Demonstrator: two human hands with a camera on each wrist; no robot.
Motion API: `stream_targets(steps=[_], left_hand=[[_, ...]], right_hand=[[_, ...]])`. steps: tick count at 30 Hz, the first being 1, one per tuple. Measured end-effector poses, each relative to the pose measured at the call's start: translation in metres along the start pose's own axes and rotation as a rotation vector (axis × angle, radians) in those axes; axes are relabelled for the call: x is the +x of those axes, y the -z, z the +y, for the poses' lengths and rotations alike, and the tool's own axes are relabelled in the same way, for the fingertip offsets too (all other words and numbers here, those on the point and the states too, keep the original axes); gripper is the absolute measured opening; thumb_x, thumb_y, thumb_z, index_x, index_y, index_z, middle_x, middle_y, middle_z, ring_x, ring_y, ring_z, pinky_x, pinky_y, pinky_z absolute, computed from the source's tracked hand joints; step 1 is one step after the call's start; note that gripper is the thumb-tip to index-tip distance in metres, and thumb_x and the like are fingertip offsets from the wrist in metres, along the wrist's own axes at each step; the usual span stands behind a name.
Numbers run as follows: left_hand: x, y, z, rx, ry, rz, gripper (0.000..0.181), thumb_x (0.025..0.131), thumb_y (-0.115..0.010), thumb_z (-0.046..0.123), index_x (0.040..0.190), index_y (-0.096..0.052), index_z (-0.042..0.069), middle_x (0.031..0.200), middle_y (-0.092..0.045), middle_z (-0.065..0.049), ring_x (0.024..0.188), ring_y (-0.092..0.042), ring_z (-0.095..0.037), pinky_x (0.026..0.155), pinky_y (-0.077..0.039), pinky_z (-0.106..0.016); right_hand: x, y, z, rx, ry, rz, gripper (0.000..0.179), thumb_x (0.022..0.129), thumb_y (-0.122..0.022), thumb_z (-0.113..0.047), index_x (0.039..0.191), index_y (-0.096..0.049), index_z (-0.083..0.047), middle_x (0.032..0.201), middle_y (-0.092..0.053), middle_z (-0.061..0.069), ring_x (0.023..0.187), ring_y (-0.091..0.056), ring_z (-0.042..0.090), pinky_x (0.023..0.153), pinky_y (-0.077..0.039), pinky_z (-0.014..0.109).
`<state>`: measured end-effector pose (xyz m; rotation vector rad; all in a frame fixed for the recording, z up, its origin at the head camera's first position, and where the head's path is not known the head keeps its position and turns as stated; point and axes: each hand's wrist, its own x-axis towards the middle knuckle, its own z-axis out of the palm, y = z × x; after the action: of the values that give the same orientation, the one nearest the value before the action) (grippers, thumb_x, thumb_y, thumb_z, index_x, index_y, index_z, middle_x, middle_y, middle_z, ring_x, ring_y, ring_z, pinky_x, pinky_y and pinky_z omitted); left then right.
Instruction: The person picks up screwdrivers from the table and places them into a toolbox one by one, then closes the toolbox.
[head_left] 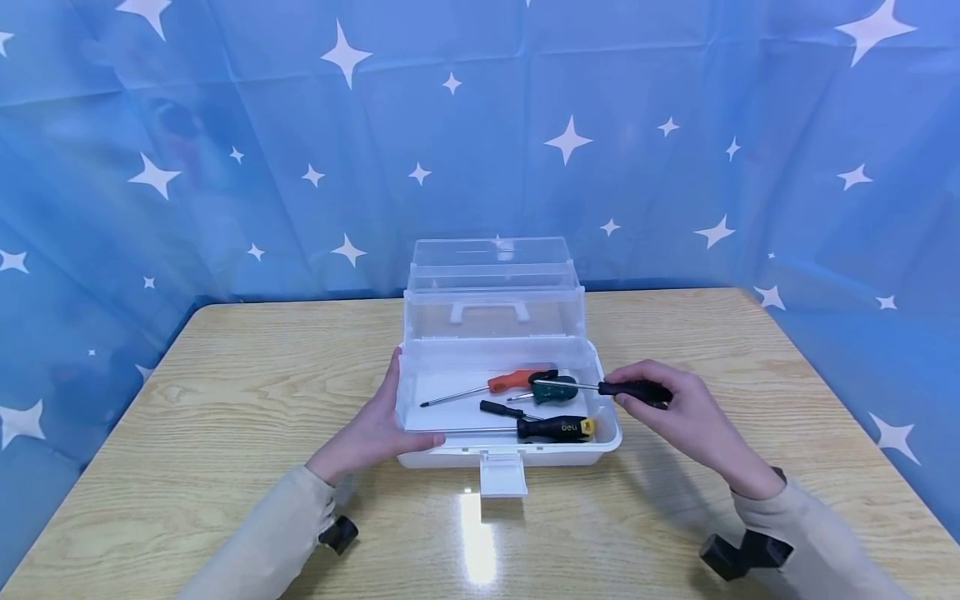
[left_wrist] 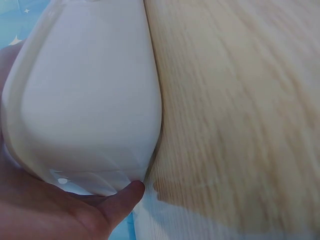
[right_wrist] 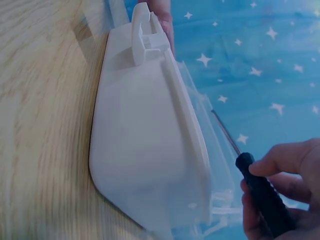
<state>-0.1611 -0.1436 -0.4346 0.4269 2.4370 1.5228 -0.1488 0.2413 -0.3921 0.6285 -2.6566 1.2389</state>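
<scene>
A white plastic toolbox (head_left: 442,457) with its clear lid (head_left: 495,312) raised stands on the table. My left hand (head_left: 378,423) grips its left end, thumb on the front rim and fingers along the side. Over the box's right end, my right hand (head_left: 678,412) holds a black-handled screwdriver (right_wrist: 262,195), shaft pointing left across the box. Inside lie an orange-handled screwdriver (head_left: 512,381), a dark green stubby screwdriver (head_left: 553,390), a small black-handled screwdriver (head_left: 501,408) and a large black-and-yellow screwdriver (head_left: 551,428). The held shaft passes above the green handle in the head view.
The front latch (head_left: 502,477) hangs down, open, at the box's front. Under the box spreads a wood-grain table (head_left: 247,400). A blue curtain (head_left: 480,150) with white stars hangs behind and at both sides of the table.
</scene>
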Motion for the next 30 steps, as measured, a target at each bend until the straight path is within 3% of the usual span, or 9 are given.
stream_targets(steps=[10, 17, 21, 26, 30], left_hand=[[-0.001, 0.0, 0.0, -0.008, 0.001, 0.008, 0.128, 0.072, -0.086, 0.03, 0.154, 0.012, 0.021, 0.159, -0.009, -0.012, 0.139, -0.023, -0.035, 0.107, -0.022, -0.06], [0.0, 0.0, 0.0, -0.002, -0.004, 0.006, 0.127, 0.074, -0.085, 0.03, 0.154, 0.012, 0.02, 0.159, -0.008, -0.012, 0.139, -0.022, -0.036, 0.107, -0.022, -0.06], [-0.001, 0.0, 0.0, 0.002, 0.01, 0.002, 0.128, 0.074, -0.085, 0.031, 0.154, 0.014, 0.02, 0.16, -0.004, -0.011, 0.141, -0.018, -0.034, 0.108, -0.02, -0.059], [-0.001, 0.001, 0.0, -0.002, 0.028, 0.002, 0.13, 0.072, -0.085, 0.033, 0.154, 0.015, 0.021, 0.16, -0.001, -0.008, 0.142, -0.014, -0.031, 0.109, -0.019, -0.057], [0.0, 0.001, 0.0, -0.015, -0.013, 0.006, 0.129, 0.072, -0.086, 0.03, 0.154, 0.012, 0.021, 0.16, -0.007, -0.01, 0.141, -0.019, -0.034, 0.108, -0.02, -0.058]], right_hand=[[0.009, -0.008, -0.009, 0.051, 0.032, -0.023, 0.023, 0.09, -0.065, 0.0, 0.111, -0.07, -0.01, 0.107, -0.067, 0.003, 0.094, -0.061, 0.014, 0.076, -0.048, 0.02], [0.014, -0.019, -0.012, 0.06, 0.035, -0.055, 0.022, 0.091, -0.065, -0.002, 0.111, -0.07, -0.01, 0.11, -0.066, 0.004, 0.094, -0.059, 0.016, 0.076, -0.05, 0.028], [0.016, -0.025, -0.014, 0.089, 0.019, -0.081, 0.023, 0.091, -0.065, -0.002, 0.111, -0.07, -0.011, 0.11, -0.066, 0.004, 0.088, -0.057, 0.017, 0.068, -0.047, 0.029], [0.021, -0.033, -0.018, 0.085, -0.005, -0.116, 0.022, 0.091, -0.065, -0.004, 0.111, -0.07, -0.012, 0.111, -0.065, 0.002, 0.1, -0.058, 0.019, 0.078, -0.047, 0.036], [0.025, -0.039, -0.021, 0.074, 0.004, -0.131, 0.022, 0.09, -0.067, -0.004, 0.11, -0.07, -0.014, 0.112, -0.066, 0.001, 0.103, -0.058, 0.02, 0.079, -0.046, 0.039]])
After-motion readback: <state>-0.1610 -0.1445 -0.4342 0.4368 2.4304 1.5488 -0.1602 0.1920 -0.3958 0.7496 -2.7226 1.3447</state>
